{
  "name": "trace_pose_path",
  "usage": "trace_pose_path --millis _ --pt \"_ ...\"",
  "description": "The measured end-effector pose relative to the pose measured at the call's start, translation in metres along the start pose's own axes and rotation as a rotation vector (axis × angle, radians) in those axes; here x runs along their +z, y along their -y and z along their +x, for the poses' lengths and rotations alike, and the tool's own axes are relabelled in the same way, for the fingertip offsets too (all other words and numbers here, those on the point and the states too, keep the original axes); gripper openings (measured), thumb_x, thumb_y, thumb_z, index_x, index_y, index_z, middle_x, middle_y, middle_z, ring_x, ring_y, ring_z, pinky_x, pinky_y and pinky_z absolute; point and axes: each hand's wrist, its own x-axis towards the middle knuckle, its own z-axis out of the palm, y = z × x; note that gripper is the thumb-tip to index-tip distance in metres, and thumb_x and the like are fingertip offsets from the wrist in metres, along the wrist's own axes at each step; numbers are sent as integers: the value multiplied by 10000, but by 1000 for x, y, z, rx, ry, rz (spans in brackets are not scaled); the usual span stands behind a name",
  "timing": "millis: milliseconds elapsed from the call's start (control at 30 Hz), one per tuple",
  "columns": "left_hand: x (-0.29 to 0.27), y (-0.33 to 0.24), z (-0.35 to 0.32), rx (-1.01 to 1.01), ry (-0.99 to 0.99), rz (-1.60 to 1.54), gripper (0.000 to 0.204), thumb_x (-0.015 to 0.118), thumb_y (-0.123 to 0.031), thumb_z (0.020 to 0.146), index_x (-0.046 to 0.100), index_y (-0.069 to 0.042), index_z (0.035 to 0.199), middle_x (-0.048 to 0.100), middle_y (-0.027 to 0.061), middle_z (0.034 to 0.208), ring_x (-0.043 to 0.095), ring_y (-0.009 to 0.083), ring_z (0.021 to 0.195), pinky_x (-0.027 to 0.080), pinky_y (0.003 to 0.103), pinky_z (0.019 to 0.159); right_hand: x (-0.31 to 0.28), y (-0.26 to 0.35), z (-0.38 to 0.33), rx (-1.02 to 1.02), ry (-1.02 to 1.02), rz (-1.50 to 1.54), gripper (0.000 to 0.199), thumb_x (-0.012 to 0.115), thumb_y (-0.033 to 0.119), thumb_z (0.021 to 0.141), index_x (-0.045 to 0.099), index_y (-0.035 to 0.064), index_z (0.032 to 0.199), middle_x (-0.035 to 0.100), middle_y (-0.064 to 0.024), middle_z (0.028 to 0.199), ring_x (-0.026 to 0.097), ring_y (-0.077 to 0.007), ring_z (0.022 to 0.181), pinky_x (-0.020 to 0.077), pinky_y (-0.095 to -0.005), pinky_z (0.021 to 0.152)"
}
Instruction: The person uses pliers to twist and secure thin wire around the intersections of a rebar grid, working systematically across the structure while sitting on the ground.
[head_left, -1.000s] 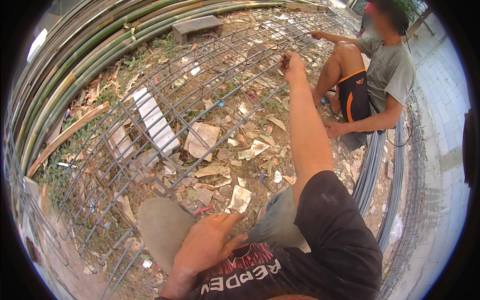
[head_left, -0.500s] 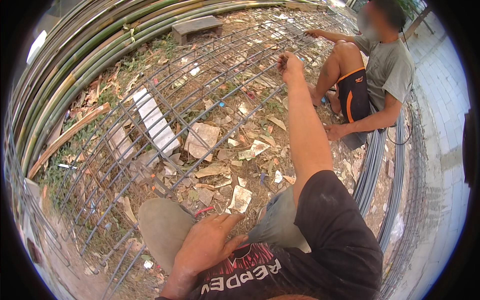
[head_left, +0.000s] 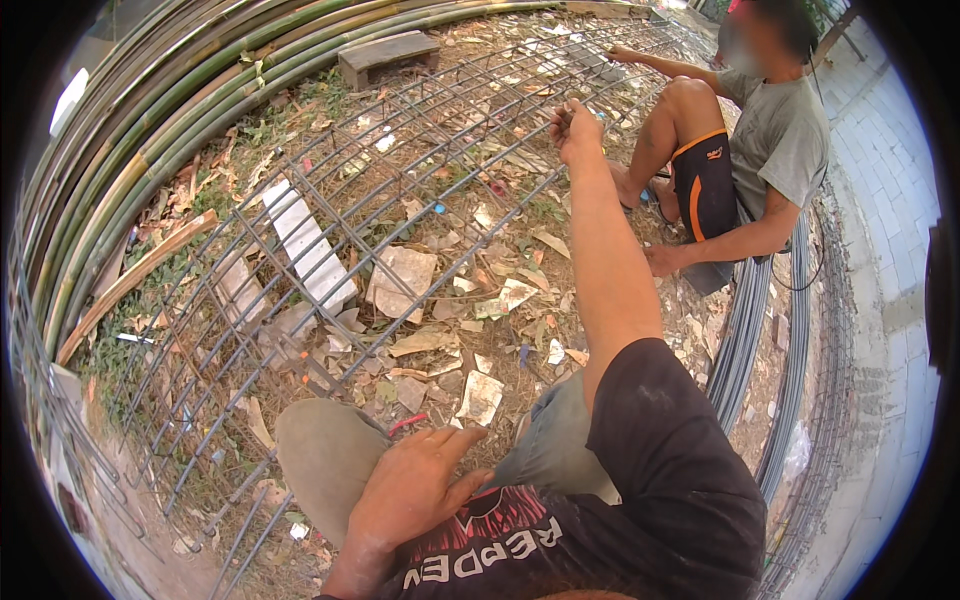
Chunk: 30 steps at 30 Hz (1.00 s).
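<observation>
My right arm stretches forward over a rebar mesh (head_left: 440, 255) of crossed steel bars, raised a little off the littered ground. My right hand (head_left: 577, 132) is at the mesh's near edge with its fingers curled in. What lies between those fingers is too small and dark to make out. My left hand (head_left: 420, 482) rests palm down by my bent left knee (head_left: 330, 445), fingers stretched out and holding nothing. Under the mesh lie a long pale block (head_left: 308, 248) and a flat broken slab (head_left: 400, 282).
Another person (head_left: 770, 140) squats at the right, one hand reaching to the mesh's far end. Bundled steel bars (head_left: 740, 350) run along the right, beside a pale block wall (head_left: 895, 230). Bamboo poles (head_left: 150, 150) and a small wooden stool (head_left: 388, 55) are at the far left.
The view has shifted very slightly. My right hand stays by the mesh edge, its curled fingers barely changed, and my left hand has not moved.
</observation>
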Motion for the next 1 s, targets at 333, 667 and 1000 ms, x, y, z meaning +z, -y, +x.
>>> trace_pose_path --millis 333,667,1000 --pt "2 2 -3 0 2 9 477 674 -356 922 600 -48 1278 669 174 1033 639 368 974 512 450 849 -6 0 -4 29 -64 49 264 568 247 1013 490 108 1223 635 -64 838 609 -181 644 475 -356 544" --pt "0 -3 -4 -39 0 -6 438 708 -325 896 630 -78 1249 685 156 1109 639 360 1049 512 444 894 -7 0 -2 26 -49 47 289 581 225 998 482 122 1249 646 -58 830 603 -168 634 480 -348 547" --pt "1 1 -3 30 -27 -5 465 679 -348 918 608 -48 1266 672 182 1071 642 375 1000 515 455 868 -6 1 -4 -22 -109 22 420 590 408 1007 531 69 1248 634 -49 903 604 -178 747 534 -351 630"
